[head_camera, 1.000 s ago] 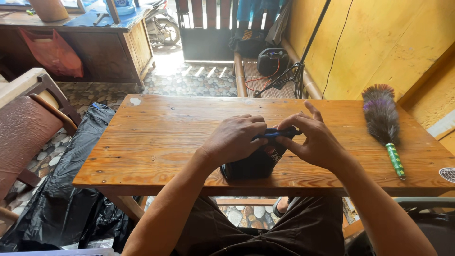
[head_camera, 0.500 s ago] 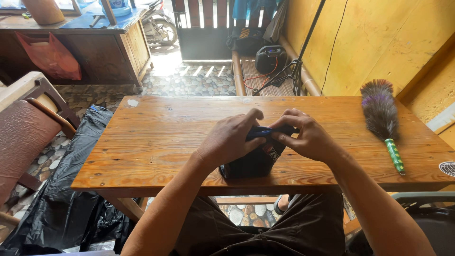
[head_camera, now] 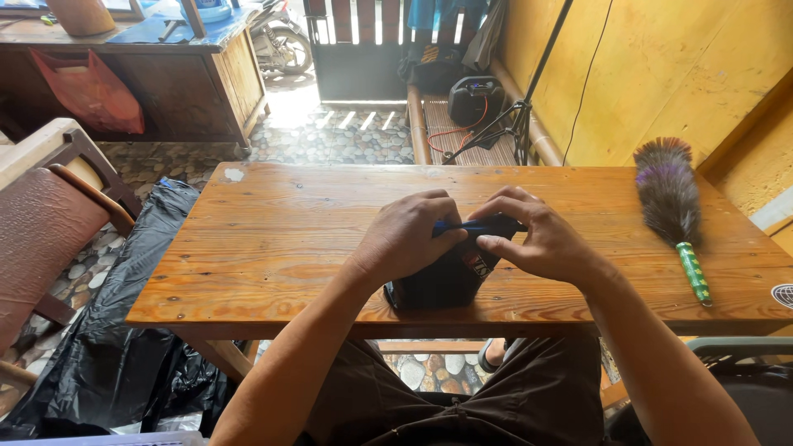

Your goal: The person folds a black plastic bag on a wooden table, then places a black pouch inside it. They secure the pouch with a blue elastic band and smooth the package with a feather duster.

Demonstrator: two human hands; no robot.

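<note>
Both the left hand point(head_camera: 409, 235) and right hand point(head_camera: 541, 239) pinch the soft, light-looking dark pouch point(head_camera: 442, 277) along its blue top edge.

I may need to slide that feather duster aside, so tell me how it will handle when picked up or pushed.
The feather duster probably feels light for its size, since most of it is a fluffy plume. The feathers would likely flex and drag softly on the wooden table, while the green handle looks stiff. Lying flat, the round handle might roll slightly if nudged sideways.
</note>
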